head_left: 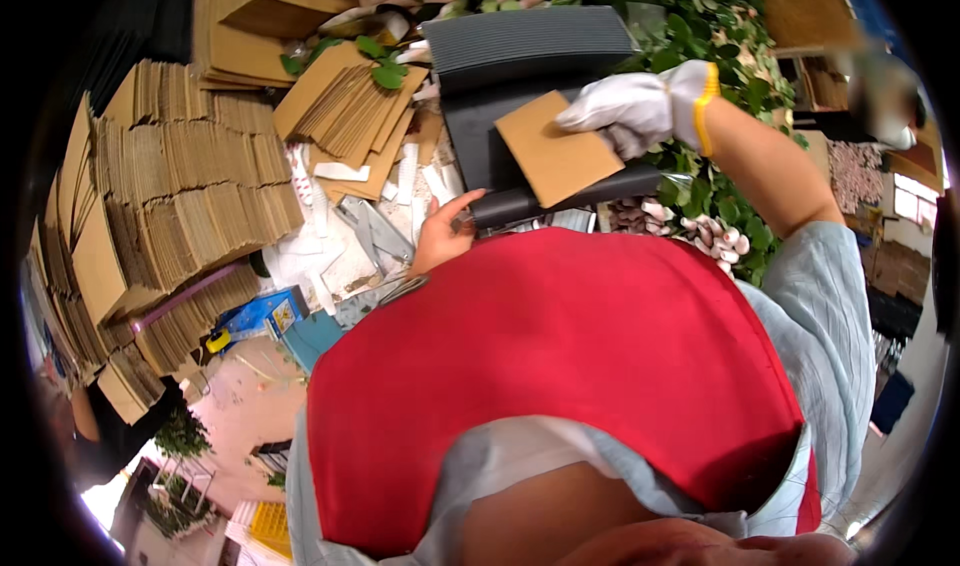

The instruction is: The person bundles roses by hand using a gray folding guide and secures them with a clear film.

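Observation:
My right hand [640, 109], in a white work glove with a yellow cuff, presses on a brown cardboard sheet [553, 152] that lies on a stack of dark grey corrugated sheets [500, 66]. My bare left hand [443, 232] grips the near edge of that dark stack from below. The stack is tilted and held over the worktable, just above my red apron [560, 366].
Tall piles of brown cardboard sheets [170, 196] fill the left side, with more fanned ones [350, 111] at the back. Green leafy stems and pale rose buds [700, 228] lie at the right. White paper scraps and a blue box [262, 313] sit near the table's edge.

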{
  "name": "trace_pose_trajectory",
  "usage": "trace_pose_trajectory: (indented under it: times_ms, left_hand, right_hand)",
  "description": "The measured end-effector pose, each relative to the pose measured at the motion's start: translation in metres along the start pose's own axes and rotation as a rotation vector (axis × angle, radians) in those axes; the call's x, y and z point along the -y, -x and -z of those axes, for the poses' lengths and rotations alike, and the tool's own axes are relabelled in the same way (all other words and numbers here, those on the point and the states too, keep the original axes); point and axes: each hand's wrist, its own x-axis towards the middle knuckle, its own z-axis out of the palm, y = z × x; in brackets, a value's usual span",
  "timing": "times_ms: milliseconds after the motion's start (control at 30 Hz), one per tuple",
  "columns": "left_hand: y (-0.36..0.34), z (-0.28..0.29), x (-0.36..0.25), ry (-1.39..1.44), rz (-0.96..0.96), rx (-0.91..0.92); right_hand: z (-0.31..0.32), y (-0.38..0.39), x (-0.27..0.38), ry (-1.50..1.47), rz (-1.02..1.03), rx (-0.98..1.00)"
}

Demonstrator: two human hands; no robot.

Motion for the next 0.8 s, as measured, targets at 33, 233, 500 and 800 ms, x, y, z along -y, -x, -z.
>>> trace_pose_trajectory:
  times_ms: [33,233,500,800]
  left_hand:
    - [0.003,0.001,0.0,-0.005,0.01,-0.018]
    - [0.009,-0.003,-0.02,-0.198,-0.069,-0.072]
    - [-0.04,0.04,-0.096,-1.11,-0.593,0.223]
    - [-0.092,0.013,-0.116,-1.016,-0.333,0.232]
  right_hand:
    - [-0.003,-0.023,-0.004,0.012,0.034,0.044]
    - [-0.024,-0.067,-0.02,0.147,0.273,-0.182]
    - [-0.031,-0.052,-0.008,0.04,0.348,-0.225]
    - [-0.038,-0.037,0.008,1.178,0.326,-0.269]
